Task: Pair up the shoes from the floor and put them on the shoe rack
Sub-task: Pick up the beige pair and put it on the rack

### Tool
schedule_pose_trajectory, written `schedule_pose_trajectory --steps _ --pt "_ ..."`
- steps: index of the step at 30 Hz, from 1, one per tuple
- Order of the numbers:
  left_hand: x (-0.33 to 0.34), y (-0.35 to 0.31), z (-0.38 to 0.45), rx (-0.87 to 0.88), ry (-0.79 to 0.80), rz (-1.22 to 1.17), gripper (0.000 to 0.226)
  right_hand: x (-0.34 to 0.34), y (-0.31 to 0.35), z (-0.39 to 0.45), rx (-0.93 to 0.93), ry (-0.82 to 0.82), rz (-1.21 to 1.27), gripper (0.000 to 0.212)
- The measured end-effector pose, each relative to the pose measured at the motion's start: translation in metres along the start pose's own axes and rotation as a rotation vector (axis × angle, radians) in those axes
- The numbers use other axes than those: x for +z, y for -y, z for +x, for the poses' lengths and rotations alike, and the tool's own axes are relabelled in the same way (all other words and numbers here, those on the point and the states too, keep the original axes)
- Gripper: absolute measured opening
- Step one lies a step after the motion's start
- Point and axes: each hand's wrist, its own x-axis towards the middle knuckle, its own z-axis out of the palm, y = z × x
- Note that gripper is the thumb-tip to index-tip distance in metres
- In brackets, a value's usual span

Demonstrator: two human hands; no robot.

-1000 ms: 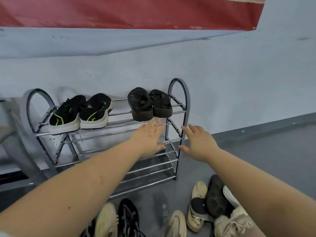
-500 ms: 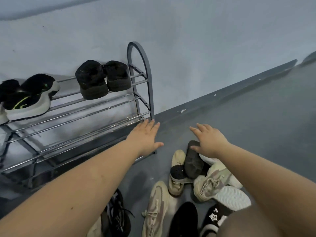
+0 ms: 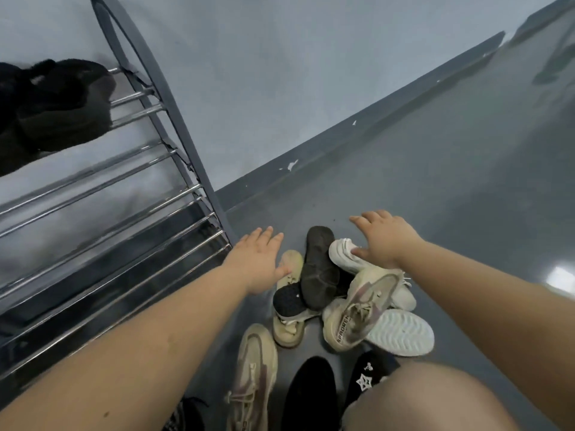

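Observation:
A heap of shoes lies on the grey floor to the right of the metal shoe rack (image 3: pixel 174 119). In it I see a dark upturned shoe (image 3: pixel 319 269), a white shoe (image 3: pixel 348 258), a beige lettered sneaker (image 3: pixel 361 309), a white ribbed sole (image 3: pixel 399 332) and a beige shoe with a black insole (image 3: pixel 287 309). Another beige sneaker (image 3: pixel 253 377) lies nearer me. My left hand (image 3: pixel 259 259) hovers open beside the heap's left edge. My right hand (image 3: pixel 382 237) is spread open over the white shoe, holding nothing. A black pair (image 3: pixel 53 110) sits on the rack's top shelf.
Black shoes (image 3: pixel 311 396), one with a white star print (image 3: pixel 365 379), lie at the bottom by my knee (image 3: pixel 435 399). A dark skirting board (image 3: pixel 357 126) runs along the pale wall behind. Bare grey floor stretches to the right.
The view has swung down and right from the rack to the shoe heap. Both hands have dropped from rack height to just above the shoes, still holding nothing.

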Motion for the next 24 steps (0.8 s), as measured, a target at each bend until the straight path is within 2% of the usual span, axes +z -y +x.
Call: schedule_pose_trajectory --steps 9,15,19,24 --pt "0.063 -0.032 0.071 0.103 0.122 -0.045 0.075 0.095 -0.029 0.03 0.057 0.128 0.067 0.068" --pt "0.107 -0.073 0.102 0.149 0.213 -0.192 0.069 0.147 -0.05 0.039 0.12 0.185 0.102 0.069" --pt "0.141 -0.091 0.111 0.095 0.311 -0.336 0.067 0.167 -0.063 0.046 0.178 0.195 0.14 0.068" --pt "0.16 -0.094 0.115 0.026 0.199 -0.356 0.058 0.185 -0.071 0.051 0.254 0.201 0.303 0.065"
